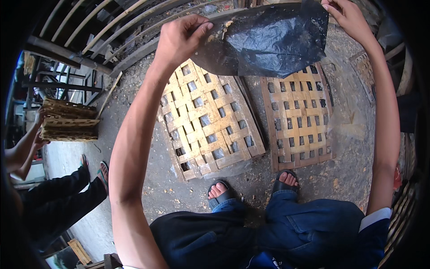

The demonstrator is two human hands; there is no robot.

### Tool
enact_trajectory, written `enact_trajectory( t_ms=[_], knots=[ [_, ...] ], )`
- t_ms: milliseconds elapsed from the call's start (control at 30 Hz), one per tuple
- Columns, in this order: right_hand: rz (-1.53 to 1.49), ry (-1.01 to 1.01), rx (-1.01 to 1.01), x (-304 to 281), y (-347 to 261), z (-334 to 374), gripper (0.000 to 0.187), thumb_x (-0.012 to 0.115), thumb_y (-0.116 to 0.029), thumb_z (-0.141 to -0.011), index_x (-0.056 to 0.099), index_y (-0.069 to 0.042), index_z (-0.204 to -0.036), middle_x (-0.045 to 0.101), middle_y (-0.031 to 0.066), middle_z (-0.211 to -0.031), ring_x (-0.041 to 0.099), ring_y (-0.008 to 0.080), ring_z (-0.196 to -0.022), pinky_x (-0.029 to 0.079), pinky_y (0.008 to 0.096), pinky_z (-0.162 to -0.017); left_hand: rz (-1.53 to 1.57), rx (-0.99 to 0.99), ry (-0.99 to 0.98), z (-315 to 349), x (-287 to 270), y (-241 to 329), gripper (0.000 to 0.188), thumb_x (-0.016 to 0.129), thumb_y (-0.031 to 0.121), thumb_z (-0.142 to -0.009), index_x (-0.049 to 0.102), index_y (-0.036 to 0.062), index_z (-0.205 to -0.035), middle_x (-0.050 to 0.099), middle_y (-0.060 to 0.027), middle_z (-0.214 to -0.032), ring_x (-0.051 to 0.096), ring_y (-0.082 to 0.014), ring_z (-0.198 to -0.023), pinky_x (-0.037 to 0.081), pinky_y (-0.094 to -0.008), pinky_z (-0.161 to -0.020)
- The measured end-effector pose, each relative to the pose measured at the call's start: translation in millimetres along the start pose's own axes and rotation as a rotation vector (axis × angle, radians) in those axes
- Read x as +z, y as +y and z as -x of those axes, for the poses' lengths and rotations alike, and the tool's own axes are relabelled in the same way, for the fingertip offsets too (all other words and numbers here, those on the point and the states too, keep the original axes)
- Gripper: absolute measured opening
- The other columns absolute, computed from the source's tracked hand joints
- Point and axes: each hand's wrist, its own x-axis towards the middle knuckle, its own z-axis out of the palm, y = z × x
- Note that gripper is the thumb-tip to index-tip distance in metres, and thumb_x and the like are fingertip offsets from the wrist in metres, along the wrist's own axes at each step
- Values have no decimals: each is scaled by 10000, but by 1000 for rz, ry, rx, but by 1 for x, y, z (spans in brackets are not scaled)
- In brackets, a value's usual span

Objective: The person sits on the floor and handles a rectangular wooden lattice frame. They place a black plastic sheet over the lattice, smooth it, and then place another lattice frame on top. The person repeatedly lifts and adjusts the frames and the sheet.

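Observation:
Between my raised hands stretches a black plastic sheet [273, 42], thin, creased and dotted with pale crumbs. Its left edge is pinched in my left hand [182, 39], thumb against fingers. At the upper right corner my right hand [344, 17] grips the same sheet, partly cut off by the picture's edge. Below the sheet two woven bamboo trays lie on the ground. The left bamboo tray [205, 123] is tilted and seems to rest on others, with clear plastic beneath it. The right bamboo tray [298, 117] lies flat beside it, its far end hidden by the sheet.
A bamboo slat rack [96, 33] curves along the upper left. At the left another person's hands [39, 123] hold a stack of woven trays [69, 120]. Translucent plastic [351, 107] lies right of the trays. My sandalled feet [218, 190] stand at the trays' near ends.

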Motion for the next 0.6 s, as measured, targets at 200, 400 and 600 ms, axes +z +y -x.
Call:
enact_trajectory(
  t_ms=[200, 400, 600],
  knots=[
    [153, 459, -6, 23, -7, 0, 176, 621, -161, -899, 664, -43, -1022, 665, 199, -911, 660, 353, -841, 525, 432, -757, 298, -84, 43, -13, -43, 43, 160, 655, 180, -1008, 679, 29, -961, 592, 55, -712, 491, -31, -639, 416, -231, -572],
    [36, 406, -164, 40, -63, 16, 273, 632, -232, -954, 637, -53, -1160, 644, 93, -1052, 604, 218, -922, 489, 344, -828, 406, -69, 20, -8, -58, 46, 163, 662, 189, -1004, 698, 30, -995, 657, 51, -775, 525, -30, -676, 433, -205, -626],
    [-234, -205, -16, 161, -77, 44, 605, 731, -424, -901, 546, -46, -1336, 645, 154, -1215, 659, 246, -1034, 548, 377, -860, 366, -61, -95, 4, -58, 8, 264, 692, 290, -983, 739, 45, -1071, 738, 7, -871, 637, -39, -771, 505, -222, -709]
  ],
)
